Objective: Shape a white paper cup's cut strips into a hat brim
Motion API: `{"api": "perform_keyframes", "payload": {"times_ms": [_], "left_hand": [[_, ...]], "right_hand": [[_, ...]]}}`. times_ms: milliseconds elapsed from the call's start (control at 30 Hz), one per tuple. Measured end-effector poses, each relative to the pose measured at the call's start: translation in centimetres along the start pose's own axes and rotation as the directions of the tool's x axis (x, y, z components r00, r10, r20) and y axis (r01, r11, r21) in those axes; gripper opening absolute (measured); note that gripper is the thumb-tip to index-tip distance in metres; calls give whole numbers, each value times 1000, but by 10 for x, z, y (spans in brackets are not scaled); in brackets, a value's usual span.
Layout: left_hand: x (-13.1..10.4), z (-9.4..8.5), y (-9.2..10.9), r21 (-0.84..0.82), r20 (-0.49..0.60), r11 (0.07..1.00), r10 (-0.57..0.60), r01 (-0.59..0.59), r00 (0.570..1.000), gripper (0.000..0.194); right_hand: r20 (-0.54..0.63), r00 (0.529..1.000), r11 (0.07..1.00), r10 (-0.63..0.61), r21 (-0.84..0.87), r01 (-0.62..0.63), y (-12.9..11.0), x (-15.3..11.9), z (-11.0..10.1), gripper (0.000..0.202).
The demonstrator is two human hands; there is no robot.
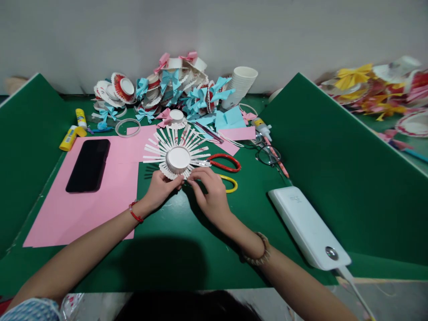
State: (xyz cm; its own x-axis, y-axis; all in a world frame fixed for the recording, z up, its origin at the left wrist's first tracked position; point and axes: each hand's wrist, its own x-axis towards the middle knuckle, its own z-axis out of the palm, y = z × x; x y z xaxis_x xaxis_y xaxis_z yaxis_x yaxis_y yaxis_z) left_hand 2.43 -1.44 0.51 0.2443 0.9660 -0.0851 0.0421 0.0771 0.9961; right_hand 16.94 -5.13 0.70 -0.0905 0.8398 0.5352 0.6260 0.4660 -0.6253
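Observation:
A white paper cup (178, 159), cut into many strips that fan out around its round base, is held over the green table. My left hand (162, 189) pinches its near edge, where the strips look folded into a ruffle. Close beside it, my right hand (210, 192) has thumb and forefinger together at the same edge, right of the left fingertips. Scissors with one red handle (225, 162) and one yellow handle (229, 183) lie just behind and right of the cup, their blades partly hidden by the strips and my right hand.
Pink paper (117, 209) with a black phone (88, 166) lies left. Glue sticks (68, 138) stand behind it. Finished cups with bows (170, 82) and stacked cups (241, 84) are at the back. A white power bank (309, 227) and glasses (268, 154) are right, between green partitions (361, 178).

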Motion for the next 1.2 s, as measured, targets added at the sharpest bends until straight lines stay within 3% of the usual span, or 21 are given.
{"api": "perform_keyframes", "payload": {"times_ms": [167,333,533,633,867,1200], "left_hand": [[1,1,-1,74,-35,991,111,-108,993,15],[0,2,-5,167,-37,971,178,-170,983,17],[-1,4,-4,194,-35,967,176,-166,984,18],[-2,4,-2,188,-35,969,170,-161,985,16],[-3,3,-6,111,-3,988,112,-111,994,24],[-1,1,5,82,68,996,38,-43,997,16]], "right_hand": [[2,999,999,34,15,-34,0,0,2,9],[-25,983,971,185,157,-178,-1,0,6,7],[25,900,826,436,387,-411,-3,2,7,5],[55,861,733,505,500,-461,-2,3,9,6],[108,813,577,573,651,-493,0,5,9,17],[94,829,619,551,620,-482,3,5,5,7]]}}
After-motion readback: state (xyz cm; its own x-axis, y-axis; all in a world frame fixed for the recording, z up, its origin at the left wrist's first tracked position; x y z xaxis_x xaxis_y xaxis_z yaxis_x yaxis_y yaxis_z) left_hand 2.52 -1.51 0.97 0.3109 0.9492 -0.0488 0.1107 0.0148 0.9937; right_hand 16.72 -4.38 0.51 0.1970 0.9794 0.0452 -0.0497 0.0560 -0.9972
